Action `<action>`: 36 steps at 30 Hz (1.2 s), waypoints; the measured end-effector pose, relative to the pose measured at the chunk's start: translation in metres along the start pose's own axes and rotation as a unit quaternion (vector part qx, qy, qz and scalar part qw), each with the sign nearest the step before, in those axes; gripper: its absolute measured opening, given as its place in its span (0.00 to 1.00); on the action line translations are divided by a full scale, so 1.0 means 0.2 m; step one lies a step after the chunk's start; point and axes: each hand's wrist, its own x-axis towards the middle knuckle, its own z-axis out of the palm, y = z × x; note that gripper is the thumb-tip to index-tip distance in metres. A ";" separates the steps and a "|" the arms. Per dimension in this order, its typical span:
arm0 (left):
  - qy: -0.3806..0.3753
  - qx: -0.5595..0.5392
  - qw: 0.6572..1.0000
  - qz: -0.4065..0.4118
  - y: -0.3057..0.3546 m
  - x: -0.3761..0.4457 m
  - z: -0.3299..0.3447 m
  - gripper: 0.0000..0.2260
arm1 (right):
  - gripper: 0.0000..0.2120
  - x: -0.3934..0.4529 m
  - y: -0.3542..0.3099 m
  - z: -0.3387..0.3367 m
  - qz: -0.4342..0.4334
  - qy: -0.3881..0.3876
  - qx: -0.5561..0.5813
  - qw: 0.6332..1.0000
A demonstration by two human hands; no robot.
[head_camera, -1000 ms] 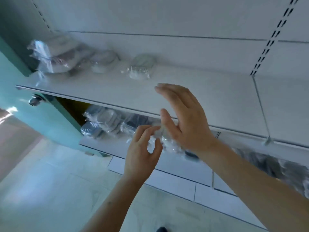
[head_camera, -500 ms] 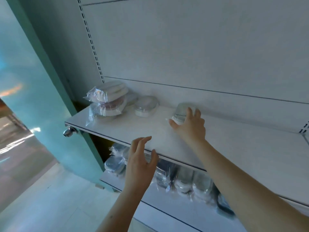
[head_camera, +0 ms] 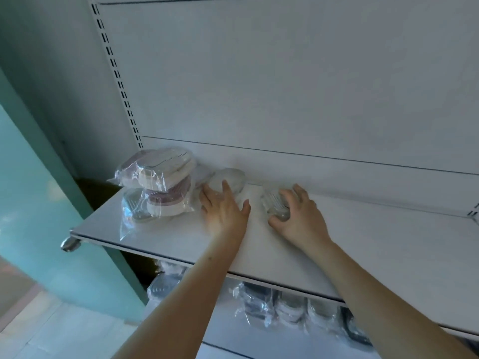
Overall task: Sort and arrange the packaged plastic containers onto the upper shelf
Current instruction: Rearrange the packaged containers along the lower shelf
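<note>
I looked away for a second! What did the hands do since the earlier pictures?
The left hand rose from below the upper shelf and now lies on it, fingers touching the round wrapped container. The right hand went from reaching over the shelf to gripping the small clear container. The wrapped stack stayed at the left end.

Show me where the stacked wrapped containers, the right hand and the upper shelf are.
stacked wrapped containers (head_camera: 158, 182): head view, on the top pack's lid.
right hand (head_camera: 298, 216): head view, on its back.
upper shelf (head_camera: 166, 237): head view, on bare board near the front edge.
</note>
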 end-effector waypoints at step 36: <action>0.098 -0.233 0.965 0.073 -0.07 -1.17 -0.16 0.41 | 0.34 -0.84 0.42 -0.18 -0.169 0.191 0.151 0.955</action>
